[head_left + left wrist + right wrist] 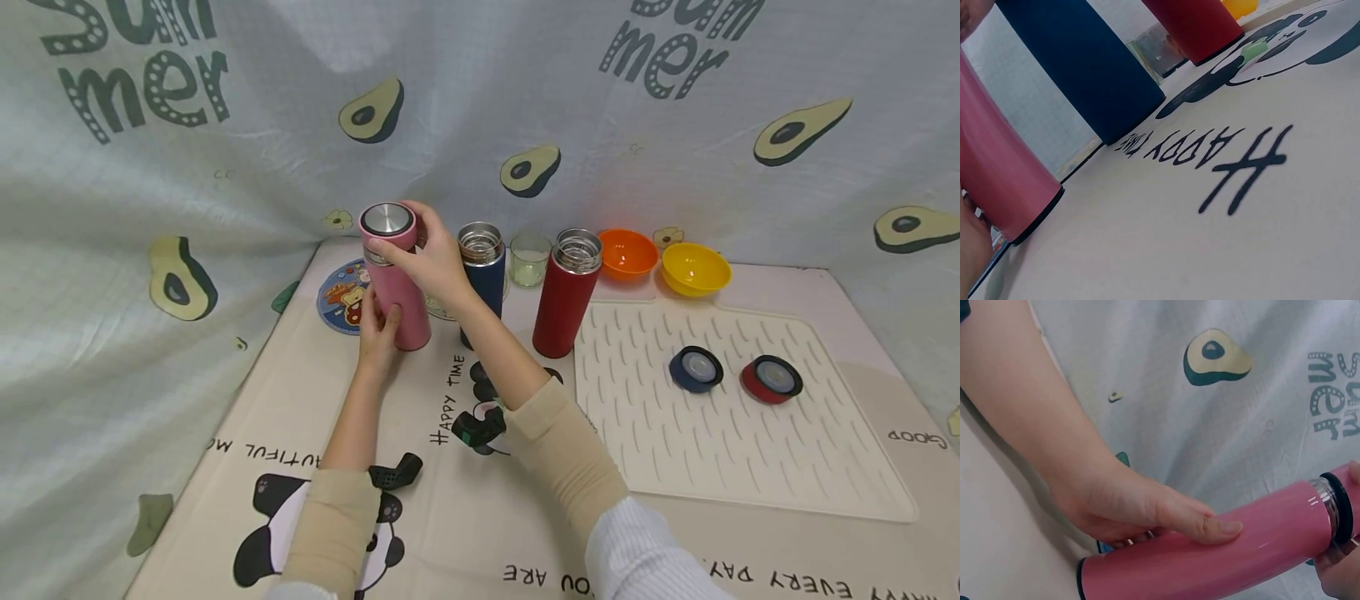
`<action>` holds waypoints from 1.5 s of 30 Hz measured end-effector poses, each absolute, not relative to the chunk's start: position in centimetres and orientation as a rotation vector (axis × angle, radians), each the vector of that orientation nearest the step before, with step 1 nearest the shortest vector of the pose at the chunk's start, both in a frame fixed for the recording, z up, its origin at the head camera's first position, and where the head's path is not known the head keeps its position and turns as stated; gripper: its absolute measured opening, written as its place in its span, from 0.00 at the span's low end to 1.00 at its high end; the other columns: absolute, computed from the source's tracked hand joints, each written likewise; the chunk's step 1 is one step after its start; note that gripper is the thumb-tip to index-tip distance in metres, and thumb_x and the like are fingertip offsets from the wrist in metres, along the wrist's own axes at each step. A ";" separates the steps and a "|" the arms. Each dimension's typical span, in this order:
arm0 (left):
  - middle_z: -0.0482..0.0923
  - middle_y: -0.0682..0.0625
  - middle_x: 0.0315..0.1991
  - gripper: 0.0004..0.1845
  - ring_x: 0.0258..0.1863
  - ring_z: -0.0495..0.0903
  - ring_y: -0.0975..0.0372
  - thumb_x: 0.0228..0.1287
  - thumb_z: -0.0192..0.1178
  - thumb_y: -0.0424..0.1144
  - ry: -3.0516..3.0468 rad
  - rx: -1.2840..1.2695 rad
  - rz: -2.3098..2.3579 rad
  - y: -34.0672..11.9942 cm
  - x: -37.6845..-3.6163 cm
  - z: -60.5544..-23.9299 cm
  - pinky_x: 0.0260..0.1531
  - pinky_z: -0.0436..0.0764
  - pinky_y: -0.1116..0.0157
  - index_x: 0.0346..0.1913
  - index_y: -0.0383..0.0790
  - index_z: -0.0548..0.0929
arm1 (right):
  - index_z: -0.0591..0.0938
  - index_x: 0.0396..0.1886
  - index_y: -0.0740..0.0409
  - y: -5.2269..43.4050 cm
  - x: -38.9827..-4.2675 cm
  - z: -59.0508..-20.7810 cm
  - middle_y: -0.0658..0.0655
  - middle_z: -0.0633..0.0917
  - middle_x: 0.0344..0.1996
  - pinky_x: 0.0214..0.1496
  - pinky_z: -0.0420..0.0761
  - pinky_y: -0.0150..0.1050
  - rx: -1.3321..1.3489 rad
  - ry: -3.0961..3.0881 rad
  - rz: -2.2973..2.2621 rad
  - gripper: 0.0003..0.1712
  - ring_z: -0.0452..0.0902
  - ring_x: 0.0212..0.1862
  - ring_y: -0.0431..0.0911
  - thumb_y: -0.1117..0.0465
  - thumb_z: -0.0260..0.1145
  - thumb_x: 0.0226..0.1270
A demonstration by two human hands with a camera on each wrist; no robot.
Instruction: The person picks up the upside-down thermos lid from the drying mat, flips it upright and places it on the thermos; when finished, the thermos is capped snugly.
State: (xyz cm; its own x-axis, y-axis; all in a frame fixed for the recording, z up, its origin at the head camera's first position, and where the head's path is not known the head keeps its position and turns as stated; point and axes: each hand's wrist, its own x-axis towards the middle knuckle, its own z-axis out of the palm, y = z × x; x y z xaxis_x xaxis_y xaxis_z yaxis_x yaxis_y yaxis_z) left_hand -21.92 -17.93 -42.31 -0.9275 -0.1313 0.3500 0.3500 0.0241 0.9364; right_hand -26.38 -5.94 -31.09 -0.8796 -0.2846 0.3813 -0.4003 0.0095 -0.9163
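Note:
A pink thermos bottle [402, 304] stands upright at the left of the table. Low on its body, my left hand [377, 333] grips it, thumb along the near side in the right wrist view. At the top, my right hand [437, 260] holds the pink lid [387, 223] with its steel disc, thumb in front and fingers behind. Bare steel neck [1325, 495] shows between body and lid. Just right of it are a navy thermos bottle [485, 279], partly behind my right forearm, and a red thermos bottle [567, 304], both lidless with steel mouths showing.
A navy lid [696, 370] and a red lid [771, 380] lie on the cream mat [750, 450] at right. Behind stand a glass cup [529, 262], an orange bowl [628, 257] and a yellow bowl [695, 271]. A round blue patterned coaster [337, 300] lies behind my left hand.

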 end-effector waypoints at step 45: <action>0.65 0.36 0.56 0.50 0.52 0.68 0.60 0.51 0.52 0.66 -1.959 -0.217 -1.963 -17.8 -22.0 -42.3 0.53 0.68 0.61 0.69 0.36 0.52 | 0.59 0.66 0.55 -6.9 -26.2 -32.2 0.53 0.70 0.54 0.50 0.73 0.30 0.663 -2.275 1.873 0.44 0.69 0.52 0.39 0.52 0.71 0.53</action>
State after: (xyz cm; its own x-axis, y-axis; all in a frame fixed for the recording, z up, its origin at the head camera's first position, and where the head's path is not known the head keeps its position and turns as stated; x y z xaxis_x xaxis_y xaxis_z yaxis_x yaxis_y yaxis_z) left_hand -21.99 -17.77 -42.32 -0.9240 -0.1423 0.3549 0.3552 0.0242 0.9345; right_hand -26.15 -6.90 -32.21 -0.8965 -0.2546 0.3626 -0.4047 0.1375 -0.9040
